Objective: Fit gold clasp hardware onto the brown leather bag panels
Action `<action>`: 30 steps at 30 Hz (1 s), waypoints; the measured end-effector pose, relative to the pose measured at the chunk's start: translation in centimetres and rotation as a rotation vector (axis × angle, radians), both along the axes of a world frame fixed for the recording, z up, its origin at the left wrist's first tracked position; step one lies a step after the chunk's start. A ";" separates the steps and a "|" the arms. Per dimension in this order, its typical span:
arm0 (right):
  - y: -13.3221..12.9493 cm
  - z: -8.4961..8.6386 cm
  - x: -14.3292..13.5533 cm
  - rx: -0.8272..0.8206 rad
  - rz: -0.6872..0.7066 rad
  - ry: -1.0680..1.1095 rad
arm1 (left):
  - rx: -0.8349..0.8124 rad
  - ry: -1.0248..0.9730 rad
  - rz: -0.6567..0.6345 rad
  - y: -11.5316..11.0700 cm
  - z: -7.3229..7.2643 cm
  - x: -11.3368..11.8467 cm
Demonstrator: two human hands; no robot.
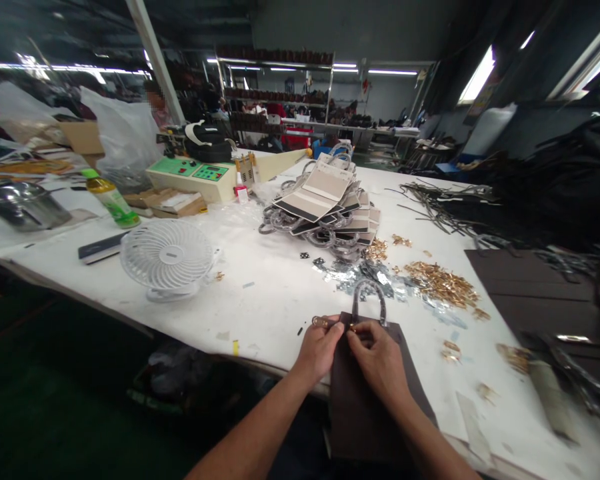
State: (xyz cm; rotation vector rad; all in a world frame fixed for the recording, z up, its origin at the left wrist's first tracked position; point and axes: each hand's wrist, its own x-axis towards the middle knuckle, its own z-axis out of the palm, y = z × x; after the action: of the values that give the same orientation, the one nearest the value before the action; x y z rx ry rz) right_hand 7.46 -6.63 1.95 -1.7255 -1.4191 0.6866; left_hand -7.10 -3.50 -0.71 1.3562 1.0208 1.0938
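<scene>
Broadly, a long white-topped table [270, 293] spans the view, with large dark brown flat panels [530, 290] lying at its right side. At the near edge, partly on the tabletop and partly over the edge, is a dark brown rectangular bag panel [367, 407] with an arched dark handle [370, 287] in clear wrapping at its top. Beyond it sits a heaped stack of beige, white and black bag panels [325, 190], with wrapped looped handles poking out. Left of that heap is a cream machine with a green control face [195, 175]; nearer, a round white plastic fan [167, 257] stands on the table, and farther left are a shiny metal pot [25, 207] and a tilted clear bottle with a green cap and label [111, 200]. At the top of the bag panel, the left hand [323, 350] has its fingers closed on the left corner, where a narrow brown tab with gold-coloured metal [321, 322] sticks out. The right hand [377, 353] has thumb and fingertips pinched at a tiny gold-coloured fitting [353, 328] beside the handle's left base. To the right, beyond the hands, loose gold-coloured metal pieces [443, 283] form a spread pile.
</scene>
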 end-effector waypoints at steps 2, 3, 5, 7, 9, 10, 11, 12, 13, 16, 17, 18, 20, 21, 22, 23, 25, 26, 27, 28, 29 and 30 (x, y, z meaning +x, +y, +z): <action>0.0 0.0 0.0 0.000 0.008 0.045 | 0.051 0.052 0.047 -0.1 0.1 0.2; 0.0 0.0 0.0 -0.001 0.023 0.058 | 0.071 0.075 0.073 -0.1 0.1 0.2; 0.2 0.0 0.2 -0.015 0.060 0.061 | 0.099 0.115 0.121 -0.2 0.2 0.4; 0.5 0.2 0.3 -0.041 0.097 0.046 | 0.115 0.141 0.143 -0.3 0.2 0.5; 0.9 0.5 0.5 -0.074 0.130 0.026 | 0.133 0.169 0.151 -0.5 0.2 0.5; 1.1 0.6 0.6 -0.089 0.146 0.012 | 0.141 0.179 0.158 -0.6 0.2 0.5; 1.3 0.8 0.7 -0.104 0.163 -0.002 | 0.145 0.185 0.164 -0.6 0.2 0.5; 1.4 0.9 0.8 -0.119 0.177 -0.014 | 0.145 0.185 0.170 -0.7 0.2 0.6; 1.5 1.1 0.9 -0.133 0.190 -0.025 | 0.143 0.181 0.172 -0.8 0.3 0.6; 1.7 1.5 1.0 -0.177 0.213 -0.047 | 0.146 0.185 0.168 -0.8 0.3 0.7; 1.7 1.6 0.9 -0.185 0.219 -0.048 | 0.148 0.192 0.167 -0.8 0.3 0.7; 1.7 1.5 0.9 -0.188 0.222 -0.046 | 0.150 0.200 0.170 -0.8 0.3 0.7; 1.6 1.3 0.8 -0.183 0.216 -0.032 | 0.155 0.213 0.170 -0.8 0.3 0.8; 1.5 1.1 0.8 -0.176 0.208 -0.014 | 0.159 0.215 0.167 -0.8 0.4 0.7; 1.5 0.9 0.9 -0.169 0.198 0.014 | 0.162 0.214 0.161 -0.8 0.4 0.6; 1.4 0.6 1.0 -0.162 0.188 0.051 | 0.162 0.210 0.148 -0.7 0.5 0.5; 1.5 0.0 1.3 -0.150 0.181 0.144 | 0.155 0.192 0.114 -0.6 0.5 0.2; 1.6 -0.2 1.4 -0.149 0.183 0.190 | 0.147 0.182 0.093 -0.5 0.6 0.0; 1.7 -0.5 1.5 -0.154 0.187 0.234 | 0.137 0.172 0.069 -0.4 0.6 -0.1; 1.9 -0.7 1.6 -0.161 0.192 0.273 | 0.127 0.160 0.047 -0.3 0.7 -0.3; 2.1 -0.8 1.6 -0.167 0.198 0.309 | 0.113 0.146 0.028 -0.1 0.7 -0.3; 2.2 -0.9 1.6 -0.168 0.200 0.342 | 0.097 0.133 0.014 0.1 0.7 -0.4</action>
State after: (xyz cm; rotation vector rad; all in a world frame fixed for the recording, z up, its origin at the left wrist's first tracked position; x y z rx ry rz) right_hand 9.02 -4.39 1.05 -1.5097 -1.3302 1.1797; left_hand -7.45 -3.42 0.02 1.5189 1.0868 1.0866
